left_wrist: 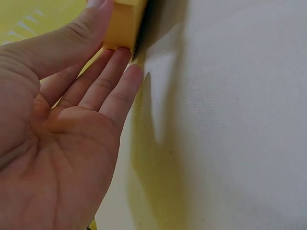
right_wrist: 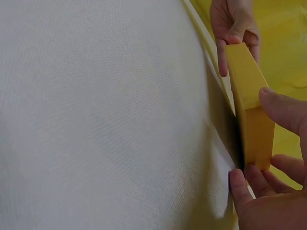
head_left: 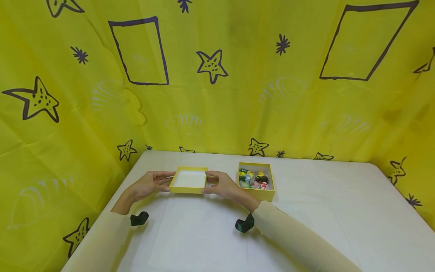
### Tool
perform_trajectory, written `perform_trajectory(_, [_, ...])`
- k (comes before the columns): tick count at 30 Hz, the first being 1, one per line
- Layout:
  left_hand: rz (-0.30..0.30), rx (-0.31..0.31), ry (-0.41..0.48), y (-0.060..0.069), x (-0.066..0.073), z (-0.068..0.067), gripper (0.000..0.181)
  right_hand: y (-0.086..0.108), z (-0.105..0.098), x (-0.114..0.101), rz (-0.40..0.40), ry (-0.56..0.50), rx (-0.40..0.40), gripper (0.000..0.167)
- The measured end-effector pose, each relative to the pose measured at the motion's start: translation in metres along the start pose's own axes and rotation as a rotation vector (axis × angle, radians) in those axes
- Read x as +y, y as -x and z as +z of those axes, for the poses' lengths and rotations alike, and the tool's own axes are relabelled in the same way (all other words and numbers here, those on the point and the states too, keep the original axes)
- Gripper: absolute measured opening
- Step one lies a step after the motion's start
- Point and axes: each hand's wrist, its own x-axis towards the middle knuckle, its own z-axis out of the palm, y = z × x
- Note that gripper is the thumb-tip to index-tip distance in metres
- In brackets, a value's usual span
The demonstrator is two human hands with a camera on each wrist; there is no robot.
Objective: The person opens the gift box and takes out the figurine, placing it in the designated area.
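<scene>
A shallow yellow box lid (head_left: 187, 190) with a white inside lies hollow side up between both hands, left of the middle in the head view. My left hand (head_left: 149, 185) holds its left side. In the left wrist view the thumb and fingertips meet the lid's corner (left_wrist: 120, 28). My right hand (head_left: 224, 186) grips the opposite side, thumb at the near corner. The right wrist view shows the lid's outer walls (right_wrist: 252, 88) between the two hands. Whether its underside touches the table cannot be told. Beside the right hand stands a deeper yellow box (head_left: 259, 194).
Small colourful toy figures (head_left: 253, 179) fill the deeper box. A white cloth covers the table (head_left: 323, 211). Yellow curtains (head_left: 238, 105) printed with starfish and frames hang behind and at both sides. Dark wrist devices (head_left: 245, 223) sit near both cuffs.
</scene>
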Motion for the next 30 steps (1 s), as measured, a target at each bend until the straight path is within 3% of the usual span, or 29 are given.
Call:
perform_trajectory(12, [-0.049, 0.025, -0.045, -0.001, 0.003, 0.004, 0.071, 0.001, 0.004, -0.002, 0.041, 0.034, 0.018, 0.078])
perform_trajectory(30, [-0.078, 0.08, -0.117, 0.0, 0.001, 0.011, 0.075, 0.003, 0.014, 0.001, -0.004, 0.131, 0.069, 0.081])
